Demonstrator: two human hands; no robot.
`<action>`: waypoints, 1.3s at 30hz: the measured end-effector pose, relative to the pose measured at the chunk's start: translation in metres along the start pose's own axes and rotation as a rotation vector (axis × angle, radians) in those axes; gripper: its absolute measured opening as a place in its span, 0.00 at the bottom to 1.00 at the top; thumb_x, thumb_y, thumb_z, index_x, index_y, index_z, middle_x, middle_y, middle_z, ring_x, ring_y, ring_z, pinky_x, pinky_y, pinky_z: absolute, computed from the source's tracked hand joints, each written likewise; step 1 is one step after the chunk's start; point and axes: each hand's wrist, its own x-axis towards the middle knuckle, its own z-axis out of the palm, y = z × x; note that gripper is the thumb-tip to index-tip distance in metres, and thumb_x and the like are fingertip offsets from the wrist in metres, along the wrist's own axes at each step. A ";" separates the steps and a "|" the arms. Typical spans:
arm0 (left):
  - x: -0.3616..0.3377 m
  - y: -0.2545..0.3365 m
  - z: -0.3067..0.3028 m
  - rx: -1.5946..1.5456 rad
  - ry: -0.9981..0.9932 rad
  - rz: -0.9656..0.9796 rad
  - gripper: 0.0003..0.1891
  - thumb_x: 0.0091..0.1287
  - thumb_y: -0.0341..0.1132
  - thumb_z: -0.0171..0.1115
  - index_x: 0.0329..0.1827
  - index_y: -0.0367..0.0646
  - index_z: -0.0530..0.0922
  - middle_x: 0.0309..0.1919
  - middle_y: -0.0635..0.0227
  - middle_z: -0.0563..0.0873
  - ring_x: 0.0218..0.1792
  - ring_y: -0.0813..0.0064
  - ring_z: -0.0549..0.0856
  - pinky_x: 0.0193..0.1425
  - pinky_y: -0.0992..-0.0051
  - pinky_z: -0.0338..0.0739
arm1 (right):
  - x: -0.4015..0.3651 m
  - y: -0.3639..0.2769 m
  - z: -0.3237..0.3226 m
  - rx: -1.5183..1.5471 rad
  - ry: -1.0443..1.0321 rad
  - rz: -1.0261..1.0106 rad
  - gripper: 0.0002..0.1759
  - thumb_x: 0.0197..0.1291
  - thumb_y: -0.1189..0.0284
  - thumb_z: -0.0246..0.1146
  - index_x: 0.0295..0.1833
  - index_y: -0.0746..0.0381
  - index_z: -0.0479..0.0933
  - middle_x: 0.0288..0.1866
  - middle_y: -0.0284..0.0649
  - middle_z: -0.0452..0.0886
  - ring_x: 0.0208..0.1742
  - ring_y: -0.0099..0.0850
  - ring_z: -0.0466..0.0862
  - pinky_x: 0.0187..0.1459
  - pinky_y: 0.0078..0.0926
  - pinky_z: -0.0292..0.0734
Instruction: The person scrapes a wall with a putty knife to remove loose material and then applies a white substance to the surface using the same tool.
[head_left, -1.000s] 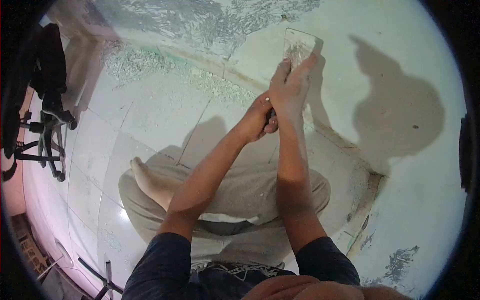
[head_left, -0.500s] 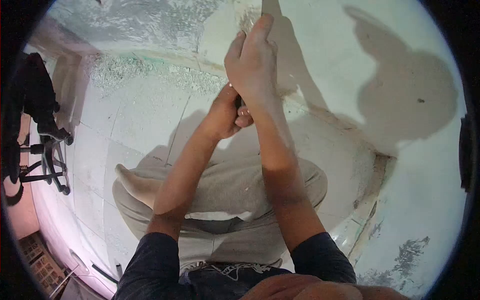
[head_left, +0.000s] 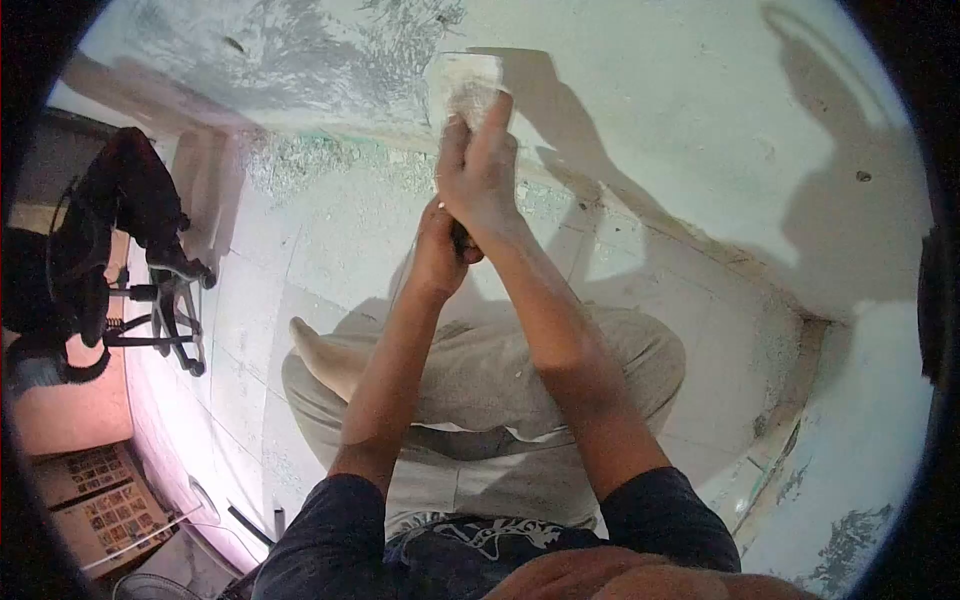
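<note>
A pale, flat, wide-bladed scraper (head_left: 468, 76) lies against the lower part of the wall (head_left: 640, 90), top centre. My right hand (head_left: 482, 165) is wrapped round its lower part, with fingers stretched along the blade. Just below, my left hand (head_left: 440, 250) is closed round the dark handle end, touching my right hand. Grey, rough patches mark the wall to the left of the blade.
White flakes (head_left: 290, 165) lie on the tiled floor (head_left: 250, 310) along the wall's foot. My crossed legs (head_left: 480, 385) are below my arms. A black wheeled chair (head_left: 150, 290) stands at left, above a patterned box (head_left: 105, 505) at lower left.
The blade now shows fully against the wall. Both hands sit slightly lower and further left in view, still together. The view has shifted, bringing more of the chair and box into sight.
</note>
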 end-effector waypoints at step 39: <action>0.011 0.034 0.057 -0.206 -0.044 -0.094 0.17 0.76 0.48 0.41 0.31 0.52 0.70 0.17 0.81 0.63 0.15 0.85 0.60 0.19 0.82 0.54 | 0.050 0.000 -0.008 -0.181 -0.175 0.006 0.23 0.64 0.70 0.53 0.58 0.71 0.57 0.48 0.71 0.76 0.50 0.69 0.75 0.49 0.58 0.70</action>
